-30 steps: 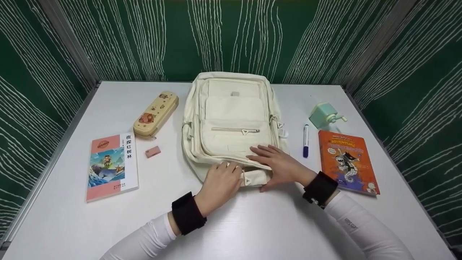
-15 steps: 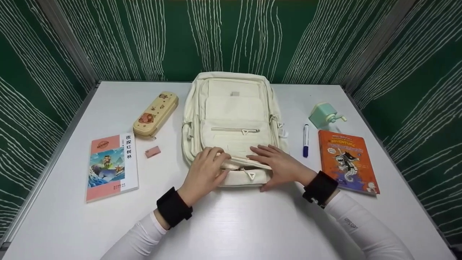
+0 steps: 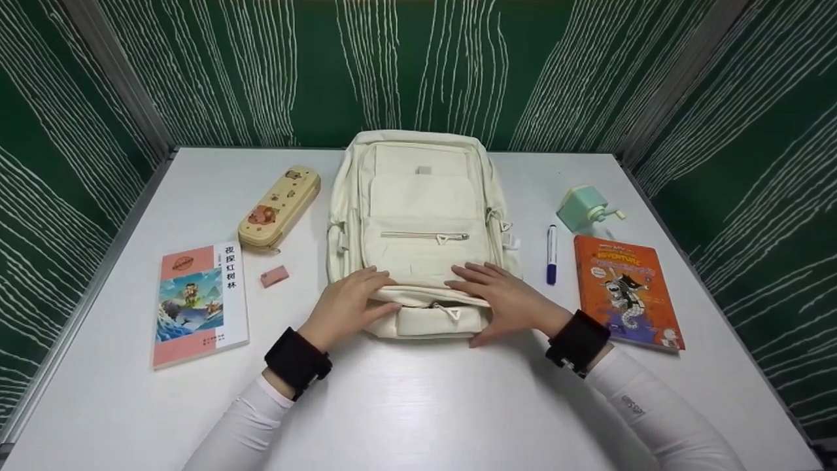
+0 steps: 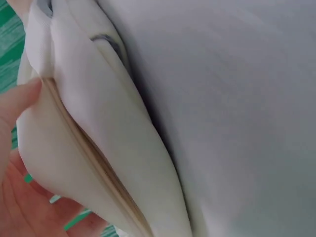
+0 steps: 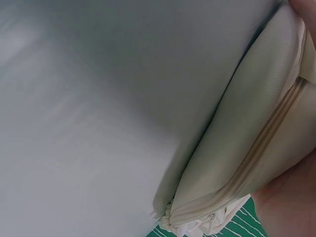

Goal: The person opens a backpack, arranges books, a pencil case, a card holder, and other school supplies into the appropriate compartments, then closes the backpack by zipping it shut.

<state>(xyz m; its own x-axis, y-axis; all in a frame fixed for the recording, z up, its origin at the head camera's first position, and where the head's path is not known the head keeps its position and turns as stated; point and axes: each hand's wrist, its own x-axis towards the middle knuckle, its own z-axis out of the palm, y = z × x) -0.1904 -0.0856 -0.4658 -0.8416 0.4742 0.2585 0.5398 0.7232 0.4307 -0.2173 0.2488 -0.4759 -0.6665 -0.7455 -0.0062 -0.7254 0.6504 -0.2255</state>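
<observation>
A cream backpack lies flat in the middle of the white table, its zip pull at the near end. My left hand grips the backpack's near left corner, fingers over the top and thumb along the zip seam. In the left wrist view the thumb presses the seam of the backpack and the palm lies beneath it. My right hand rests flat on the near right part, fingers straight. The right wrist view shows the backpack's zipped edge.
Left of the backpack lie a yellow pencil case, a pink eraser and a pink-edged book. To its right are a blue marker, an orange book and a mint pencil sharpener. Green walls enclose the table.
My left hand has slid left along the backpack's near edge, from beside the zip pull to the left corner. The right hand has stayed where it was.
</observation>
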